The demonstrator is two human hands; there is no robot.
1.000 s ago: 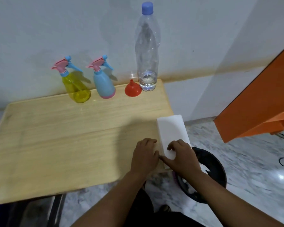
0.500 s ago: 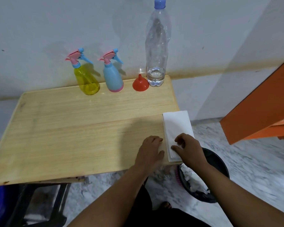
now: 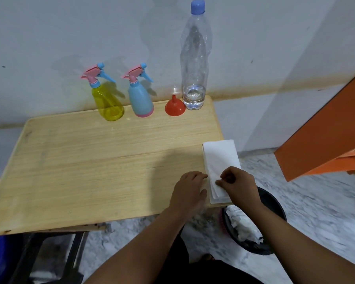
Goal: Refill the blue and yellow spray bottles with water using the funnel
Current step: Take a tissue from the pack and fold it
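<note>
A pale wooden table (image 3: 90, 160) with a visible grain and a seam across its middle stands against a smooth white wall (image 3: 49, 33). Along its far edge four things stand in a row, each apart from the next except the last two, which are just beside each other: a translucent yellow plastic spray bottle (image 3: 108, 101) with a pink and blue trigger head, an opaque light-blue plastic spray bottle (image 3: 140, 97) with a pink base and the same kind of head, a small red plastic funnel (image 3: 175, 106) resting wide mouth down with its spout up, and a tall clear plastic water bottle (image 3: 195, 58) with a blue cap, dented in its upper part and holding only a little water at the bottom. At the near right corner lies a folded white paper tissue (image 3: 220, 160), long and rectangular, its layers showing at the near end. The left hand (image 3: 190, 190) rests flat on the wood, fingers loosely curled, its fingertips touching the tissue's left edge and holding nothing. The right hand (image 3: 237, 184) rests on the tissue with fingers curled and thumb and forefinger pinched at the top layer. Below the table corner, on the grey marbled floor (image 3: 316, 201), stands a round black bin (image 3: 275, 203) with crumpled white paper inside.
</note>
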